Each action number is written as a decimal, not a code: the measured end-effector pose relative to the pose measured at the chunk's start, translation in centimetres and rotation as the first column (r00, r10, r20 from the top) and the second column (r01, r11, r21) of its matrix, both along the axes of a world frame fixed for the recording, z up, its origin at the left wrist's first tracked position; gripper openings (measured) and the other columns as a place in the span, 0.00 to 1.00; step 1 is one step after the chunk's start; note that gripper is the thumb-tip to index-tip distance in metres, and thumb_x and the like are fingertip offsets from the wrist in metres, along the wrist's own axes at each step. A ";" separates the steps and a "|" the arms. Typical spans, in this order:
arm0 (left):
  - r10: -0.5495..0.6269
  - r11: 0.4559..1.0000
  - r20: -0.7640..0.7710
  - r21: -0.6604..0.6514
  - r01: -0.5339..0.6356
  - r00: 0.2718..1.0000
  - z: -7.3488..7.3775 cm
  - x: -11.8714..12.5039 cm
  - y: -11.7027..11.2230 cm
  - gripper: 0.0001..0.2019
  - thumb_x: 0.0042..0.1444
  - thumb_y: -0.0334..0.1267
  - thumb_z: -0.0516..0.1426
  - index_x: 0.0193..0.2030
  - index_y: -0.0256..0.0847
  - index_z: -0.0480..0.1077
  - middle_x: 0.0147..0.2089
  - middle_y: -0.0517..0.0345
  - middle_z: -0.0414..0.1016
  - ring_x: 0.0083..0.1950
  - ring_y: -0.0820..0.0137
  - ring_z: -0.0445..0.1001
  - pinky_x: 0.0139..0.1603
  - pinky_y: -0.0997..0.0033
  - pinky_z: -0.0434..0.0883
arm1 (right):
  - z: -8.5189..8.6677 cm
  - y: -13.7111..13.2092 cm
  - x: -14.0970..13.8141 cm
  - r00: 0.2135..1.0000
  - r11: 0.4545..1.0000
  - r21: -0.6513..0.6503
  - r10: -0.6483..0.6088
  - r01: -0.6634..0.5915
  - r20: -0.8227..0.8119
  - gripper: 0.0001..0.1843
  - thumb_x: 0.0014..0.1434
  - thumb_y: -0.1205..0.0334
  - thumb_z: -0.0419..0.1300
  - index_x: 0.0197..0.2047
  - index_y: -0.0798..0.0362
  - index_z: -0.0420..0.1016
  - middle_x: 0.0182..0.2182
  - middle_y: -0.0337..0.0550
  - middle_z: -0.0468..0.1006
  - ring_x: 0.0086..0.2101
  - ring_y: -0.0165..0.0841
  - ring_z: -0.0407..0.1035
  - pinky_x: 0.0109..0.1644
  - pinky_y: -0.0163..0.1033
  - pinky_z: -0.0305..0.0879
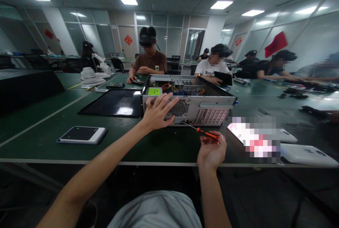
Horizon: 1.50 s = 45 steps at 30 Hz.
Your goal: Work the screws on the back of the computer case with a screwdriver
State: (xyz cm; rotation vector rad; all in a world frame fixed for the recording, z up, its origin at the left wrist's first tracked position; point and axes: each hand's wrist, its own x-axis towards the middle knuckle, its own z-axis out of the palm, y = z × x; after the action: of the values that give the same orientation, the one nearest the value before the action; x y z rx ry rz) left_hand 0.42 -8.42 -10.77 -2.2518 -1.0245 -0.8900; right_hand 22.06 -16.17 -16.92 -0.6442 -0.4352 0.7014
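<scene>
An uncovered computer case (pixel 212 101) lies on its side on the green table, its back panel with slots and vents facing me. My left hand (pixel 158 114) rests against that panel near the round vent, fingers spread, holding nothing. In my right hand (pixel 212 152) is a screwdriver (pixel 208 134) with an orange and black handle, gripped between thumb and fingers. Its shaft points left and up, with the tip at the panel's lower edge; whether it sits in a screw I cannot tell. Inside the case are a part with a green label (pixel 154 91) and several coloured cables.
Left of the case lies a black side panel (pixel 113 102). A white-and-black device (pixel 79 134) is at the near left; a bright-screened phone (pixel 235 130) and a white device (pixel 308 153) are at the right. Fans (pixel 92 81) stand farther back. Co-workers sit across the table.
</scene>
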 end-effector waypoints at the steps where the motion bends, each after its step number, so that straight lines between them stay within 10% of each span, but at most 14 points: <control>1: 0.000 1.000 0.026 0.021 0.000 1.000 0.2 -0.7 0.1 0.38 0.62 0.48 0.59 0.77 0.47 0.53 0.77 0.44 0.55 0.77 0.46 0.54 0.72 0.44 0.46 | 0.0 0.0 -0.1 1.000 1.000 0.004 -0.004 0.004 0.015 0.13 0.54 0.50 0.62 0.34 0.51 0.71 0.32 0.33 0.73 0.25 0.25 0.67 0.31 0.33 0.67; 9: 0.082 0.989 0.224 0.103 -0.107 0.971 -1.4 -7.0 1.8 0.41 0.57 0.57 0.62 0.74 0.48 0.58 0.80 0.47 0.49 0.80 0.42 0.40 0.76 0.37 0.34 | 0.2 -0.9 -1.6 0.926 0.977 -0.018 0.205 -0.211 0.316 0.12 0.56 0.52 0.68 0.34 0.54 0.81 0.33 0.40 0.78 0.28 0.28 0.70 0.31 0.33 0.69; 20: -0.043 0.996 0.397 -0.059 0.072 0.917 -3.4 -9.1 4.1 0.53 0.58 0.65 0.60 0.79 0.41 0.38 0.79 0.36 0.45 0.80 0.48 0.45 0.77 0.42 0.50 | 0.8 -3.4 -3.9 0.239 0.815 -0.189 0.368 -0.547 0.899 0.10 0.54 0.61 0.75 0.42 0.44 0.86 0.44 0.42 0.76 0.46 0.36 0.74 0.54 0.44 0.71; 29: 0.021 0.935 0.461 -0.324 0.147 0.887 -5.4 -9.0 4.2 0.59 0.51 0.63 0.66 0.79 0.41 0.39 0.74 0.35 0.56 0.73 0.46 0.62 0.72 0.43 0.62 | 0.8 -3.4 -3.6 0.102 0.788 -0.309 0.423 -0.533 0.901 0.12 0.51 0.68 0.76 0.39 0.48 0.82 0.44 0.42 0.71 0.47 0.36 0.71 0.56 0.44 0.68; 45: -0.077 0.894 0.453 -0.364 0.262 0.888 -5.7 -9.2 4.1 0.68 0.42 0.59 0.72 0.79 0.40 0.34 0.74 0.33 0.55 0.74 0.45 0.59 0.73 0.42 0.59 | 1.1 -3.4 -4.0 0.023 0.783 -0.371 0.440 -0.500 0.898 0.13 0.50 0.69 0.75 0.39 0.48 0.82 0.45 0.42 0.72 0.48 0.38 0.72 0.56 0.44 0.68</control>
State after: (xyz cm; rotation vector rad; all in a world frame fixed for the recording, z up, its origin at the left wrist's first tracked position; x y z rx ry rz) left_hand -8.74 -4.34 -16.46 -2.5970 -1.3232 -1.4070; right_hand 18.06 -19.60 -15.86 -0.8568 -2.0150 0.8376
